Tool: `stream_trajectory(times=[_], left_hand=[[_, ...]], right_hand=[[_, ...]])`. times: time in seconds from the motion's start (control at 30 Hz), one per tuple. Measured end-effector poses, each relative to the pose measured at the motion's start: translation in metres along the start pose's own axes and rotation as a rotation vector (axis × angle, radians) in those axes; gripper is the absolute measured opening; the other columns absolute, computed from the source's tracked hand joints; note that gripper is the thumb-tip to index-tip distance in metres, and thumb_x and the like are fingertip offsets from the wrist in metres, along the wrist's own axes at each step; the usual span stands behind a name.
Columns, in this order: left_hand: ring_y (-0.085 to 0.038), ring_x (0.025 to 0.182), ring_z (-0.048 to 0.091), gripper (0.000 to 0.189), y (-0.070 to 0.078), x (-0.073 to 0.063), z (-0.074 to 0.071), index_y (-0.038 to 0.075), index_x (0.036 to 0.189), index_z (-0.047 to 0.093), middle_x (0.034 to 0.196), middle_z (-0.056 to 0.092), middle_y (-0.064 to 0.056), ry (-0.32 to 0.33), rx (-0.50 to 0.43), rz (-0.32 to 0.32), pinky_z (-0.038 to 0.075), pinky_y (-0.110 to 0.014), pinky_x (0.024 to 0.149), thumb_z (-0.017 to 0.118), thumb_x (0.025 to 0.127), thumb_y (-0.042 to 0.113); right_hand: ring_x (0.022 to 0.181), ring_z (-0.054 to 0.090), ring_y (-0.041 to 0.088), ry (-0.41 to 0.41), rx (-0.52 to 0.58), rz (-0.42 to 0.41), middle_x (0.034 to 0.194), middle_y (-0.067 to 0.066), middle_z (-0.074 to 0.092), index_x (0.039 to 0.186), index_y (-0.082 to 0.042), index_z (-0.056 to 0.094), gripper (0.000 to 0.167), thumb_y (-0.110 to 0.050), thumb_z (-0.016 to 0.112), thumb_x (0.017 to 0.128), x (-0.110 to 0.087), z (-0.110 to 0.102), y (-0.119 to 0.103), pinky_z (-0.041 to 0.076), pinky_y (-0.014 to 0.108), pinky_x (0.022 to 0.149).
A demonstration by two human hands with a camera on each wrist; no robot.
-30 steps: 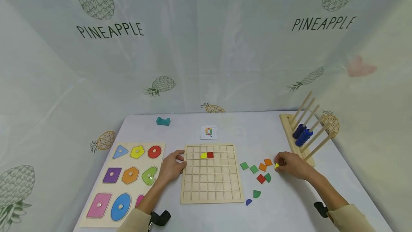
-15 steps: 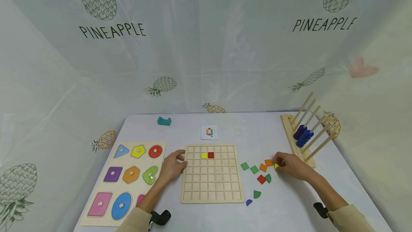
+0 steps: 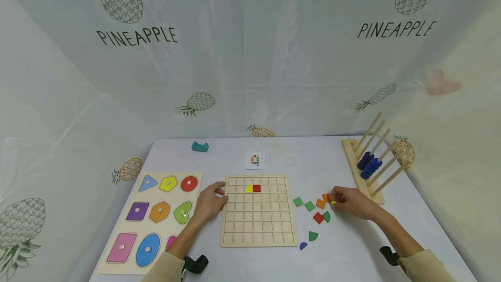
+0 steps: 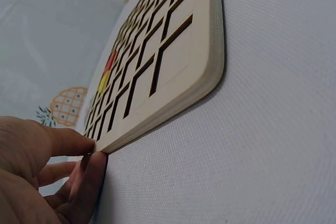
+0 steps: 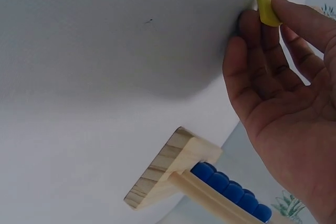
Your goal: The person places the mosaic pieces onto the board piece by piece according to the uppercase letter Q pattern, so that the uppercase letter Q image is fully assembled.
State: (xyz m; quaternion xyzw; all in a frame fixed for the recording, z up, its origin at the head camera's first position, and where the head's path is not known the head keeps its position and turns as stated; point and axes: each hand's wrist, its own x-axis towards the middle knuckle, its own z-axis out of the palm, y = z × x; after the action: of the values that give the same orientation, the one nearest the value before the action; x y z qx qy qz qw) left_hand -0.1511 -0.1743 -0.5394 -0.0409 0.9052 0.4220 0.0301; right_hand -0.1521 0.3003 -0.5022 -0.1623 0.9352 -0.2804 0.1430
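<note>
A wooden grid board (image 3: 258, 225) lies flat mid-table, with a yellow tile (image 3: 248, 189) and a red tile (image 3: 256, 188) side by side in its second row. My left hand (image 3: 210, 202) holds the board's left edge; in the left wrist view its fingertips (image 4: 86, 145) grip the rim. At the right, my right hand (image 3: 352, 203) pinches a small yellow piece (image 5: 268, 11) between thumb and fingertips, low over the table. Its full shape is partly hidden. An orange square (image 3: 325, 197) lies right at those fingertips, partly covered.
Loose green, orange, red and blue pieces (image 3: 318, 217) lie between board and right hand. Behind the board is a small pattern card (image 3: 255, 160). A peg stand (image 3: 362, 173) with blue beads stands right, a knobbed shape puzzle (image 3: 154, 225) left, a teal block (image 3: 200, 147) at the back.
My right hand has shifted slightly left with the yellow piece, turning it and coming over the orange square. The left hand keeps its place at the board.
</note>
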Motion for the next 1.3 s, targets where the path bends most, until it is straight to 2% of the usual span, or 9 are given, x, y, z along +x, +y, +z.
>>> stream_trajectory(times=[0.23, 0.63, 0.97, 1.13, 1.3], left_hand=[[-0.006, 0.057, 0.061, 0.048, 0.001, 0.000, 0.000, 0.009, 0.131, 0.064, 0.095, 0.067, -0.002, -0.003, 0.006, -0.004, 0.049, -0.026, 0.055, 0.073, 0.084, 0.010], [-0.007, 0.056, 0.061, 0.047, 0.002, -0.001, 0.000, 0.008, 0.131, 0.064, 0.096, 0.067, -0.004, -0.006, -0.001, -0.007, 0.050, -0.027, 0.056, 0.072, 0.085, 0.011], [-0.007, 0.059, 0.061, 0.048, 0.004, -0.002, -0.001, 0.007, 0.132, 0.063, 0.096, 0.066, -0.004, -0.006, -0.004, -0.019, 0.051, -0.026, 0.055, 0.072, 0.085, 0.010], [-0.007, 0.060, 0.060, 0.048, 0.006, -0.002, -0.001, 0.008, 0.132, 0.063, 0.096, 0.067, -0.004, -0.003, 0.009, -0.022, 0.051, -0.026, 0.056, 0.073, 0.085, 0.011], [-0.007, 0.060, 0.060, 0.048, 0.006, -0.002, -0.001, 0.008, 0.132, 0.064, 0.096, 0.067, -0.004, -0.001, 0.016, -0.019, 0.051, -0.026, 0.057, 0.073, 0.085, 0.010]], right_hand=[[0.082, 0.053, 0.010, -0.015, 0.011, -0.066, 0.089, -0.006, 0.060, 0.095, -0.016, 0.061, 0.012, -0.012, 0.072, 0.091, 0.001, 0.000, -0.003, 0.047, 0.025, 0.069], [0.081, 0.054, 0.014, -0.027, 0.027, -0.027, 0.088, -0.004, 0.060, 0.096, -0.015, 0.064, 0.012, -0.011, 0.072, 0.089, 0.009, 0.004, -0.022, 0.046, 0.025, 0.067], [0.074, 0.054, 0.016, -0.030, 0.069, 0.010, 0.083, -0.002, 0.057, 0.093, -0.015, 0.061, 0.012, -0.011, 0.072, 0.090, 0.030, 0.010, -0.039, 0.045, 0.026, 0.059], [0.065, 0.056, 0.015, -0.044, 0.104, -0.007, 0.082, 0.000, 0.058, 0.095, -0.015, 0.061, 0.011, -0.011, 0.072, 0.092, 0.044, 0.014, -0.050, 0.046, 0.027, 0.054], [0.067, 0.054, 0.015, -0.063, 0.111, -0.059, 0.084, -0.001, 0.059, 0.097, -0.015, 0.062, 0.010, -0.012, 0.070, 0.093, 0.056, 0.017, -0.063, 0.045, 0.026, 0.054]])
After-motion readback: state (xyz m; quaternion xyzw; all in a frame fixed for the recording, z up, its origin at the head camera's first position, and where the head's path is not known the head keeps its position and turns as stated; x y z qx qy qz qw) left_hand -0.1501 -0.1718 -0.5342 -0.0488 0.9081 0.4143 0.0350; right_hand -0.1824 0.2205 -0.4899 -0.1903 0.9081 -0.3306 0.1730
